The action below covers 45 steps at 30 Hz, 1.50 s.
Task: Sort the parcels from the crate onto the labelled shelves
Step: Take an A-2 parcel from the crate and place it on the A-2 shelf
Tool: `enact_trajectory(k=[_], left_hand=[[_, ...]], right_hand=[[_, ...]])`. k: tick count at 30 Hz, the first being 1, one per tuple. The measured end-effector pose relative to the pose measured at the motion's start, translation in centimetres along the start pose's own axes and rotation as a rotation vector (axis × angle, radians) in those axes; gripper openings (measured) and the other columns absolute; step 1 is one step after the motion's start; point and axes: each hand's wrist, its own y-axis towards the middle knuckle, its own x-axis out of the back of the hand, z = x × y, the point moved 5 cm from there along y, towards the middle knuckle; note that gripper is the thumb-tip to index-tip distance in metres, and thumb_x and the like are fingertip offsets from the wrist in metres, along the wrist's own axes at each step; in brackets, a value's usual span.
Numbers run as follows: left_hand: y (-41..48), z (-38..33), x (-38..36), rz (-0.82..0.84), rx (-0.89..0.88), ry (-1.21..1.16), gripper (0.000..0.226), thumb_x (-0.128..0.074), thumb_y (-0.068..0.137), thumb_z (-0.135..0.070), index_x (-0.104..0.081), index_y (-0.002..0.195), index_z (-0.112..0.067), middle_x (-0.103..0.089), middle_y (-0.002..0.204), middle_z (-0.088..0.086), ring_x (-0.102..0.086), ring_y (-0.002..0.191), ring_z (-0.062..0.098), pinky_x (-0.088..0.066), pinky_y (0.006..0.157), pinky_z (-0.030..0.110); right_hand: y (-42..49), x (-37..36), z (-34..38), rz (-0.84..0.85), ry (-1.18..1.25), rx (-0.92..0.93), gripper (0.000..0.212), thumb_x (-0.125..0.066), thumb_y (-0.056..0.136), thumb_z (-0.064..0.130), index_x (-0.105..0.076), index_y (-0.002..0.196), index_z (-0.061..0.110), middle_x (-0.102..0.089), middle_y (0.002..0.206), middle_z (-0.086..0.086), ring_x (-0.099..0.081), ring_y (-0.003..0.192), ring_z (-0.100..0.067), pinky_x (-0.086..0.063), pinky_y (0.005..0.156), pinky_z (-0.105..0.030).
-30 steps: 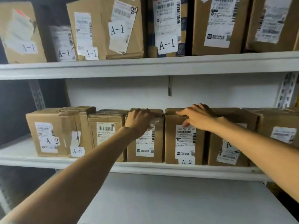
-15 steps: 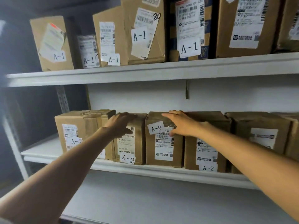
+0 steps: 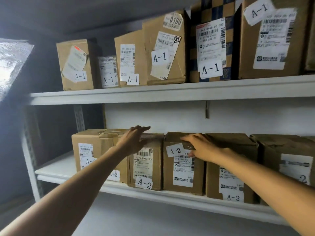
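Parcels (image 3: 230, 167) marked A-2 stand side by side along the lower shelf (image 3: 56, 167), labels facing out so each code can be read from the front. The upper shelf (image 3: 170, 94) carries the A-1 parcels (image 3: 163, 53), set the same way. Both arms reach into the lower row, each to one of two parcels standing next to each other.

The left hand (image 3: 134, 137) lies flat, fingers straight and holding nothing, on top of the left parcel (image 3: 144, 167). The right hand (image 3: 202, 147) is spread over the top front edge of the right parcel (image 3: 183, 169), fingers laid along the taped lid. The thumb seems to drop onto the front face beside the A-2 sticker (image 3: 175, 150). This hand presses rather than grips.

The pairing looks like squaring up: one palm steadies the neighbour while the other nudges a box into line. The likely aim is to get the cartons flush, touching side to side, with every label showing.

The right parcel appears to be placed already. It stands upright, fully on the shelf, and its code matches those beside it. A bare stretch at the left end of the lower shelf suggests room for more. The crate is out of view, so how many parcels are left to sort cannot be told.
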Motion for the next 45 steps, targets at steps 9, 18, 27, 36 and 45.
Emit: enact_trajectory(k=[9, 18, 27, 36, 45], left_hand=[[-0.4, 7.5, 1.1, 0.098, 0.112, 0.217, 0.06, -0.055, 0.088, 0.0, -0.038, 0.142, -0.021, -0.053, 0.135, 0.003, -0.056, 0.114, 0.019, -0.049, 0.089, 0.026], [-1.8, 7.0, 3.8, -0.067, 0.007, 0.237, 0.016, -0.058, 0.092, -0.016, -0.062, 0.108, -0.016, -0.068, 0.102, 0.001, -0.063, 0.09, 0.012, -0.051, 0.081, 0.024], [-2.1, 7.7, 4.5, -0.065, -0.046, 0.119, 0.018, -0.056, 0.092, -0.006, -0.065, 0.106, -0.013, -0.07, 0.097, 0.005, -0.064, 0.083, 0.013, -0.046, 0.073, 0.02], [0.0, 7.4, 4.1, 0.053, -0.059, 0.066, 0.069, -0.076, 0.076, -0.037, -0.043, 0.136, -0.027, -0.052, 0.134, 0.0, -0.053, 0.118, 0.02, -0.049, 0.095, 0.034], [2.0, -6.0, 9.0, -0.043, -0.202, 0.034, 0.047, -0.07, 0.082, -0.038, -0.054, 0.125, -0.028, -0.06, 0.119, -0.007, -0.06, 0.098, 0.011, -0.053, 0.083, 0.03]], right_hand=[[-0.2, 2.3, 1.9, 0.001, -0.125, -0.008, 0.073, -0.067, 0.085, 0.014, -0.029, 0.147, 0.022, -0.029, 0.151, -0.003, -0.024, 0.141, -0.02, -0.025, 0.112, -0.034], [-0.2, 2.7, 5.6, -0.057, -0.226, 0.052, 0.07, -0.068, 0.086, 0.019, -0.032, 0.146, 0.018, -0.039, 0.146, -0.006, -0.035, 0.135, -0.023, -0.032, 0.107, -0.035], [1.6, 1.7, 9.5, -0.062, -0.277, 0.094, 0.067, -0.066, 0.087, 0.022, -0.033, 0.145, 0.016, -0.039, 0.147, -0.008, -0.036, 0.135, -0.025, -0.033, 0.108, -0.039], [3.2, 0.8, 10.2, 0.008, -0.221, 0.052, 0.064, -0.066, 0.088, 0.022, -0.036, 0.143, 0.011, -0.041, 0.142, -0.01, -0.037, 0.131, -0.026, -0.033, 0.105, -0.036], [-2.1, 8.2, 8.2, -0.079, -0.358, 0.047, 0.067, -0.064, 0.088, 0.035, -0.035, 0.145, 0.014, -0.044, 0.143, -0.01, -0.042, 0.131, -0.025, -0.041, 0.103, -0.038]])
